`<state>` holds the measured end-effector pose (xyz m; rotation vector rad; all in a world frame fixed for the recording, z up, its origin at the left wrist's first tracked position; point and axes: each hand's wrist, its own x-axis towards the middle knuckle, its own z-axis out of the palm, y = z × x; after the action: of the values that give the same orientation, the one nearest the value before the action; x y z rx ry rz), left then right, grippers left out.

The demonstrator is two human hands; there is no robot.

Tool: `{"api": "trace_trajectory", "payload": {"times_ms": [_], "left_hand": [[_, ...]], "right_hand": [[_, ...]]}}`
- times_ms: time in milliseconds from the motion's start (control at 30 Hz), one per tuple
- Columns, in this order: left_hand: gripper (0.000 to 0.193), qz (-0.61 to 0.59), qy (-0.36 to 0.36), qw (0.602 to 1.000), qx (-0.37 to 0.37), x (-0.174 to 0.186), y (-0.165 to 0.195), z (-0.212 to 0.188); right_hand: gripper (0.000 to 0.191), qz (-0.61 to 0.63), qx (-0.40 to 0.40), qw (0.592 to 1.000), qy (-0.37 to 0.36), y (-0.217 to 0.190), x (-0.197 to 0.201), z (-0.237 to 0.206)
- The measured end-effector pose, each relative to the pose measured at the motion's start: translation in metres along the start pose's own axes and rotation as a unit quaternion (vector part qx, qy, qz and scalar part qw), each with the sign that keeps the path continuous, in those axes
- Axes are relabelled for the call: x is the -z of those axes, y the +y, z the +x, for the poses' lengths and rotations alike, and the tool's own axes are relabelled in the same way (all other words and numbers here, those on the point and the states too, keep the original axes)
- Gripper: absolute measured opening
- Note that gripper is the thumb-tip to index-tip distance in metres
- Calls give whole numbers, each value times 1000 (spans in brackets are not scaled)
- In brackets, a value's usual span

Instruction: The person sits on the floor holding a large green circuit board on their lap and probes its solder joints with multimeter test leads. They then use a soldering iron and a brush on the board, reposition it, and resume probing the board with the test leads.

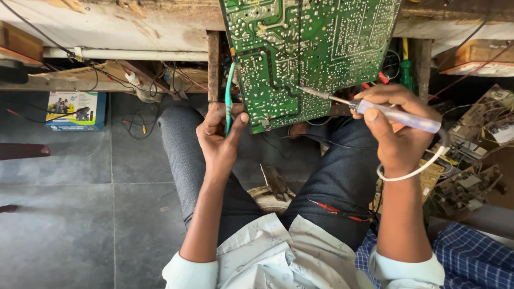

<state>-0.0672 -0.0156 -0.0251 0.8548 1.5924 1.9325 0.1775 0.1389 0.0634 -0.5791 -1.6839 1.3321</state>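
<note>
1. Clearly, your green circuit board (308, 53) stands tilted over your knees, solder side toward you.
2. Your left hand (218, 140) pinches its lower-left edge with closed fingers.
3. Your right hand (399, 134) wraps the soldering iron (396, 115); its long axis points left, tip touching the board.

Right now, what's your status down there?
Left hand steadies green circuit board. Right hand holds soldering iron, tip on board. Nothing between.
</note>
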Motion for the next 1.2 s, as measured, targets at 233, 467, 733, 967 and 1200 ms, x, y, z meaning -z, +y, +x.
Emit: {"api": "trace_trajectory", "payload": {"times_ms": [233,467,733,967,1200], "left_hand": [[12,-18,2,1000,-9,-2,-1,-1],[13,-46,19,999,14,0,-4,0],[10,-32,18,999,24,1,-1,1],[11,-21,5,999,38,5,-4,2],[9,-29,-1,999,32,6,-3,2]], "right_hand": [[19,60,-83,995,9,-2,12,19],[18,158,-158,975,-3,33,34,37],[18,25,-254,954,-157,14,-5,37],[17,193,-142,969,68,26,5,0],[19,193,-117,961,158,64,13,-20]]}}
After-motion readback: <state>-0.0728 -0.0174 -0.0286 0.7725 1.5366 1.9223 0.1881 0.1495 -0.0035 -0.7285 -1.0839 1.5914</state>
